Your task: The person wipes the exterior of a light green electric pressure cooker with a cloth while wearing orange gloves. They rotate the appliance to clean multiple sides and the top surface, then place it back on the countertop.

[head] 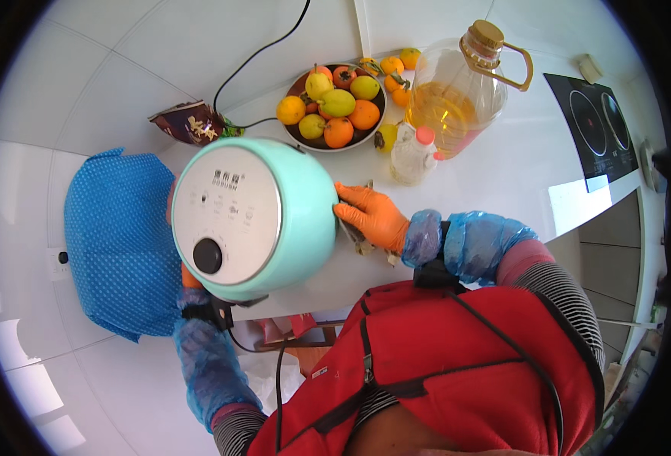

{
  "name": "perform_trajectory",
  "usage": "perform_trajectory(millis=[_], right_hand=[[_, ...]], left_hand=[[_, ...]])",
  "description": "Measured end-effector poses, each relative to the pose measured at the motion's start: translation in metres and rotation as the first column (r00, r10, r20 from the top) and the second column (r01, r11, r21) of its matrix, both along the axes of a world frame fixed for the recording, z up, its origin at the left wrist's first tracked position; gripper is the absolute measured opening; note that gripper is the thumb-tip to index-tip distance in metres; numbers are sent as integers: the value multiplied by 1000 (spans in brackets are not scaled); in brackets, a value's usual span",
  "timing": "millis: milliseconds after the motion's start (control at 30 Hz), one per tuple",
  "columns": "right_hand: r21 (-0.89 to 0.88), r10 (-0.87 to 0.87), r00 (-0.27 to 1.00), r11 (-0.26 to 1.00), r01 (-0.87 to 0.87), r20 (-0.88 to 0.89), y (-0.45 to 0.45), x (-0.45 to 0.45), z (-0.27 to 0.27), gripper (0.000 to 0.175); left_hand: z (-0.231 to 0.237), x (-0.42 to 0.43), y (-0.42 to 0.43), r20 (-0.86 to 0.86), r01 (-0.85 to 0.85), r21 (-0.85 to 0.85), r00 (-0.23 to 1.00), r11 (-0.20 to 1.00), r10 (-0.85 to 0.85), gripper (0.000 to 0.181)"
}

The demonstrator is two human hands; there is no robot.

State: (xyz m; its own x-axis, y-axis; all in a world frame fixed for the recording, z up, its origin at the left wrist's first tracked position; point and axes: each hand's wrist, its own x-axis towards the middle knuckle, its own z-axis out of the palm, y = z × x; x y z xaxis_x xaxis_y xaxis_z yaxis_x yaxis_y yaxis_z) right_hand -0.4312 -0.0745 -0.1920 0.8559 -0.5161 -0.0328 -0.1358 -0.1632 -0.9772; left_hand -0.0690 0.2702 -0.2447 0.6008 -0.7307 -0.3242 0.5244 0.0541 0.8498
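A mint-green air fryer [307, 211] with a pale top panel and black knob stands at the left of the white counter. On its right side rest the fingertips of my right hand [372, 216], in an orange glove, beside a crumpled cloth or scraps [363, 246]. My left hand [190, 278], gloved in orange too, is mostly hidden behind the appliance's left side, so its fingers and grip do not show. Blue plastic sleeve covers wrap both forearms.
Behind stands a bowl of fruit [335, 146], with loose mandarins [392, 65], an oil jug [455, 108], a small bottle [412, 159] and a foil bag [190, 124]. A blue dotted cover [122, 245] is at left, a cooktop [597, 128] at far right. A black cord [244, 65] runs behind.
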Motion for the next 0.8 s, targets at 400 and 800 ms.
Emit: perform_trajectory(millis=[400, 800], right_hand=[[735, -451, 870, 656, 173, 198, -24, 39, 51, 35], [-73, -256, 966, 964, 257, 23, -5, 15, -38, 39]], left_hand=[[99, -77, -41, 427, -120, 144, 903, 982, 48, 50], [134, -219, -42, 734, -132, 180, 678, 975, -44, 116]])
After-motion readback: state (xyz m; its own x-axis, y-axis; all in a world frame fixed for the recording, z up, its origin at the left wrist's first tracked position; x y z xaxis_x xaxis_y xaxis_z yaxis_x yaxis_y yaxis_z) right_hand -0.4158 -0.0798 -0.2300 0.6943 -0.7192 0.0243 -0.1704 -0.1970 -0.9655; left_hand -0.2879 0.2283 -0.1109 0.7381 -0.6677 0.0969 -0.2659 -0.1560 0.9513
